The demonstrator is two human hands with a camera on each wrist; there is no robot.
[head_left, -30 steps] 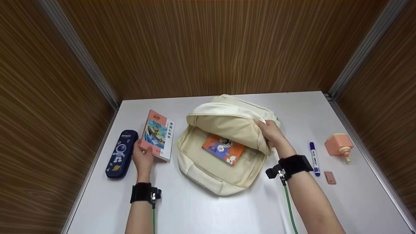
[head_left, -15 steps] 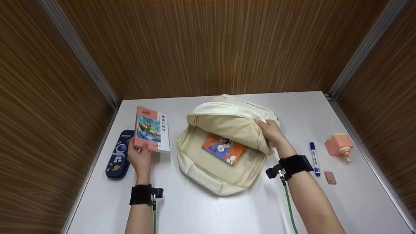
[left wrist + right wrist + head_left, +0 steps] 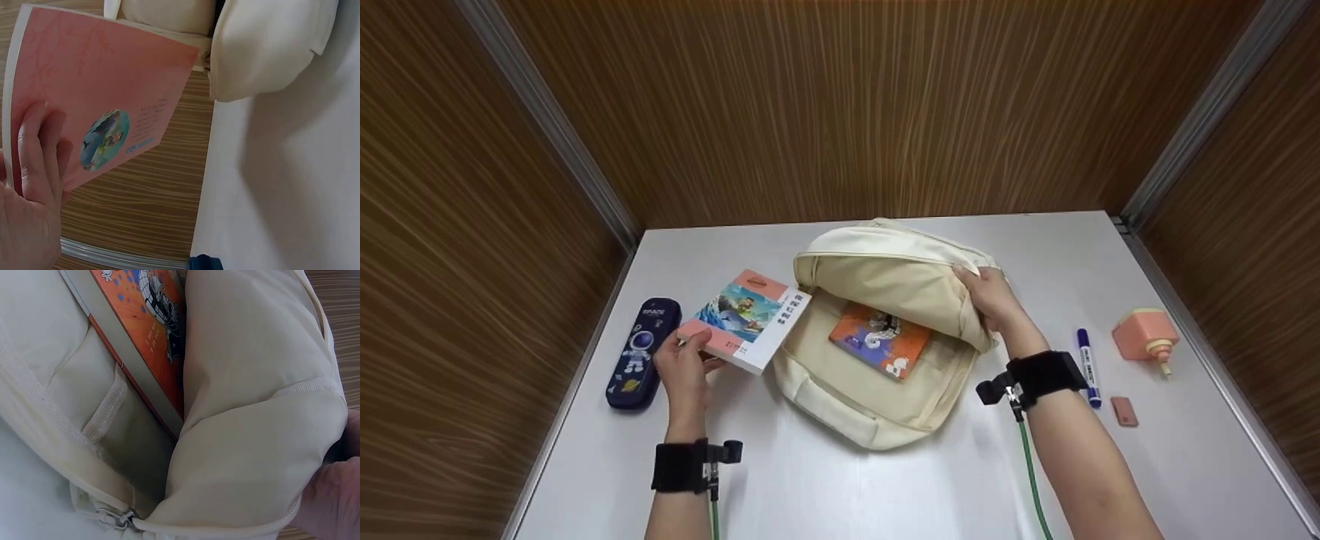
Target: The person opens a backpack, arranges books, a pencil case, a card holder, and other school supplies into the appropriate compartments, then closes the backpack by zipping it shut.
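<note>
The cream flap [image 3: 900, 289] hides the orange book's [image 3: 879, 341] upper edge, and print on the pink book [image 3: 746, 319] is too small to read

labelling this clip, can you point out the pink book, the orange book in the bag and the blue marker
pink book [image 3: 746, 319], head view, middle of its front cover
orange book [image 3: 877, 341], head view, middle of the visible cover inside the bag
blue marker [image 3: 1086, 361], head view, middle of its barrel

Book [image 3: 747, 321] between pencil case [image 3: 639, 354] and backpack [image 3: 877, 330] holding notebook [image 3: 880, 340]
</note>
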